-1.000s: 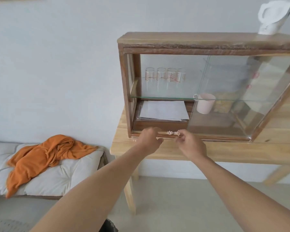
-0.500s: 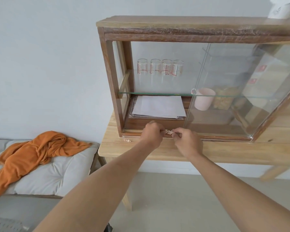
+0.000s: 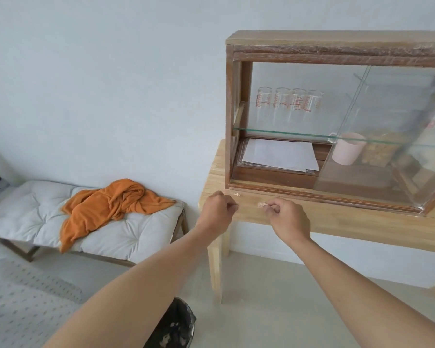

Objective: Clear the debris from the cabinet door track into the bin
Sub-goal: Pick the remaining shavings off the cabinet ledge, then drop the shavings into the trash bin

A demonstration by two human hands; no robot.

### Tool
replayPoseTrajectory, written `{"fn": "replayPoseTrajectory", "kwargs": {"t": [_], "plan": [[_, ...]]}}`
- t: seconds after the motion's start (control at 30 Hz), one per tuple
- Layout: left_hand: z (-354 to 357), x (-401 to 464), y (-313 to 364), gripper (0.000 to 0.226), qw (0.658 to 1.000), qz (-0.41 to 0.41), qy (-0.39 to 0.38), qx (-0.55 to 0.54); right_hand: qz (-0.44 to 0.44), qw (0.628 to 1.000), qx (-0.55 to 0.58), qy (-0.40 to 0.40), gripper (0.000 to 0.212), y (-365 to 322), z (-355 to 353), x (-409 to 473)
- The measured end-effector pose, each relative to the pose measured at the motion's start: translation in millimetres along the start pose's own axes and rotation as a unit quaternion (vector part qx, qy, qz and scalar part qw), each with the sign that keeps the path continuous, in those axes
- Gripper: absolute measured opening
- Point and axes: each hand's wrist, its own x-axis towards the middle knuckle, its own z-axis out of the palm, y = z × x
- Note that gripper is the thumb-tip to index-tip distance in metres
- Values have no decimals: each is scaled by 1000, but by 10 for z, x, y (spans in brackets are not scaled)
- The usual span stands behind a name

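Debris (image 3: 261, 204): pale crumpled scrap, pinched at the fingertips of the right hand (image 3: 288, 217), held in front of the wooden table (image 3: 337, 217) edge, just below the cabinet door track (image 3: 324, 194). Second pale fleck (image 3: 236, 194) at the track's left end, near the cabinet (image 3: 337, 49) corner. Left hand (image 3: 217, 212): fingers curled together in a loose fist beside that fleck (contents, if any, cannot be made out). Cabinet interior: glasses (image 3: 289, 104) on the glass shelf, papers (image 3: 279, 154) and pink cup (image 3: 347, 151) beneath. Dark bin (image 3: 176, 327) on the floor between the forearms. Orange cloth (image 3: 111, 207) on cushioned bench (image 3: 35, 217), well apart at left
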Motion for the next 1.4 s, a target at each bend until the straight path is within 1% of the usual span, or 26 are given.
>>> {"fn": "replayPoseTrajectory", "kwargs": {"t": [0.17, 0.27, 0.43, 0.57, 0.77, 0.87, 0.9, 0.93, 0.97, 1.0, 1.03, 1.07, 1.17, 1.23, 1.4], "plan": [[-422, -487, -659, 12, 997, -65, 23, 27, -40, 996, 25, -72, 16, -406, 563, -379], [-619, -767, -1052, 12, 992, -109, 45, 35, -56, 992, 21, -115, 15, -600, 984, -585], [-697, -1314, -1795, 12, 975, -221, 31, 17, -77, 977, -4, -200, 15, -684, 1805, -911], [-475, -1790, -2396, 12, 948, -316, 27, 5, -84, 956, -41, -279, 12, -519, 2500, -1165], [105, -2333, -3139, 13, 907, -421, 12, -2, -73, 919, -102, -374, 14, -154, 3475, -1386], [412, -2463, -3433, 13, 890, -456, 5, -16, -85, 900, -119, -410, 13, -24, 3924, -1420], [496, -2487, -3507, 12, 884, -467, 2, -23, -86, 894, -118, -423, 14, 10, 4051, -1423], [575, -2504, -3583, 16, 877, -479, -6, -29, -86, 887, -117, -437, 24, 38, 4163, -1424], [640, -2524, -3650, 27, 871, -490, -20, -29, -86, 881, -118, -450, 37, 63, 4253, -1421], [691, -2545, -3708, 39, 866, -498, -38, -25, -85, 876, -122, -458, 48, 92, 4320, -1419], [726, -2571, -3749, 47, 861, -506, -52, -19, -84, 875, -126, -460, 54, 124, 4364, -1416], [752, -2599, -3776, 50, 858, -510, -58, -14, -84, 875, -129, -460, 56, 154, 4383, -1414], [752, -2657, -3737, 46, 859, -508, -69, -10, -78, 878, -128, -454, 52, 205, 4265, -1414], [674, -2618, -3630, 45, 867, -493, -69, -6, -70, 888, -119, -439, 50, 171, 4072, -1383], [300, -2213, -3094, 37, 912, -409, -34, 17, -68, 925, -71, -366, 46, -104, 3337, -1203]]}}
